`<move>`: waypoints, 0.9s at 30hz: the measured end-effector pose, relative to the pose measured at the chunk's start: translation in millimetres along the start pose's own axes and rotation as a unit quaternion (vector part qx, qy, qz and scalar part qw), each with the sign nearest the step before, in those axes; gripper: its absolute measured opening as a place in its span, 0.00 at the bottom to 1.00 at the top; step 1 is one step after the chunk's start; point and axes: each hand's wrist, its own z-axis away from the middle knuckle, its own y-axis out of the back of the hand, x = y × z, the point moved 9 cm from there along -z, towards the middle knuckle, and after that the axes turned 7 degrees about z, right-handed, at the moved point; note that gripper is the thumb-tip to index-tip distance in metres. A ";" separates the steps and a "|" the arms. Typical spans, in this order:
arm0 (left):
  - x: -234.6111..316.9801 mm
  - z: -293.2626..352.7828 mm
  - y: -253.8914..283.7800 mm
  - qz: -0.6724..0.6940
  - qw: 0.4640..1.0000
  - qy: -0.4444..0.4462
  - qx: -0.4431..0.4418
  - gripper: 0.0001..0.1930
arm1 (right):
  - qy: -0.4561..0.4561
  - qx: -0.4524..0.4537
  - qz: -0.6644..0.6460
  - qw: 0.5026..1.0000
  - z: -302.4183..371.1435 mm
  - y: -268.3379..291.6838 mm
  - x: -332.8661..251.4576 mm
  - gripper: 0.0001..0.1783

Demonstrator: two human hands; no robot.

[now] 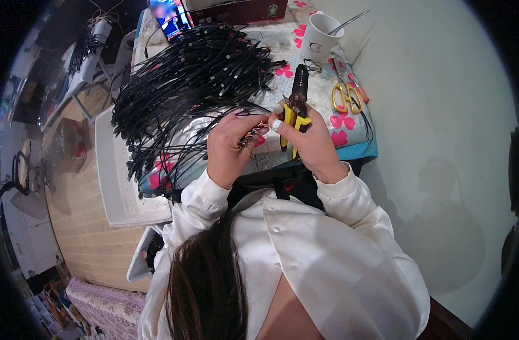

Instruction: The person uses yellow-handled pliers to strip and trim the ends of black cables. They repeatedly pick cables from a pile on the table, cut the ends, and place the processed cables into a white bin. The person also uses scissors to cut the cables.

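Note:
A big heap of thin black cables (186, 73) covers the left part of the table. My left hand (226, 148) is closed around several cable ends at the heap's near right edge, with bare wire tips showing between its fingers. My right hand (319, 148) grips a wire stripper (299, 85) with black jaws pointing away from me and yellow handles. White tape wraps my right thumb, which meets the fingertips of my left hand at the wire tips. Exactly which strand is pinched there is too small to tell.
Yellow-handled scissors (346, 98) lie right of the stripper. A white cup (320, 37) with a spoon stands behind them. At the far edge are a lit phone (171, 20) and a dark red box (242, 11). A white bin (115, 195) stands left, a wall (440, 113) right.

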 end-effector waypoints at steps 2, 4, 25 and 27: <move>4.4 0.4 3.6 -0.002 1.000 -0.016 0.017 0.13 | -0.003 0.003 -0.028 1.000 2.6 -0.6 1.6 0.19; 9.8 2.7 9.0 0.001 0.997 -0.043 0.058 0.13 | -0.016 -0.029 -0.035 0.999 8.1 -2.4 4.4 0.20; 3.0 11.8 6.1 0.031 0.999 -0.009 0.043 0.10 | 0.003 -0.192 0.155 0.969 25.8 -28.5 11.5 0.20; 2.6 12.7 5.7 0.030 0.999 -0.010 0.041 0.11 | 0.019 -0.180 0.189 0.965 24.5 -27.2 6.9 0.19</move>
